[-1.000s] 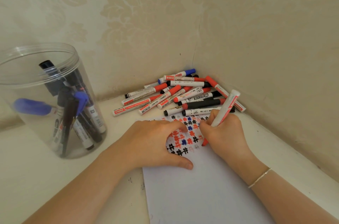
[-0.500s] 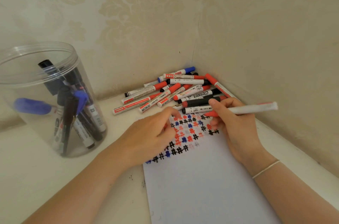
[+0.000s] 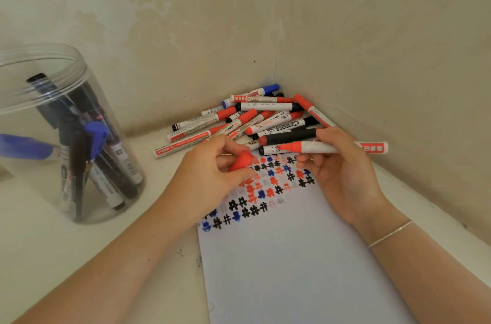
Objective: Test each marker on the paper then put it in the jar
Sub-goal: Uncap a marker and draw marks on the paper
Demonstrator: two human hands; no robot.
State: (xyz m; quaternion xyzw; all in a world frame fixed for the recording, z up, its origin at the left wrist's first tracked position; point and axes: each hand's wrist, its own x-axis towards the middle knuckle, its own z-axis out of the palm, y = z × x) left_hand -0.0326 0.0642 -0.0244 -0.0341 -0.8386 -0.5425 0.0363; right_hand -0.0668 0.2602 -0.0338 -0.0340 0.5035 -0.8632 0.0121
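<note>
So we've got the uncapped red marker held level in our right hand, fingers curled round its white barrel, tip pointing left just above the paper with its rows of red, blue and black hash marks. Our left hand pinches the red cap. Over at the left of the worktop the clear jar holds a few markers, and the untested pile sits in the corner.

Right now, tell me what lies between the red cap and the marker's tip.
Head view: only paper with hash marks shows in the gap between the cap and the marker tip.
</note>
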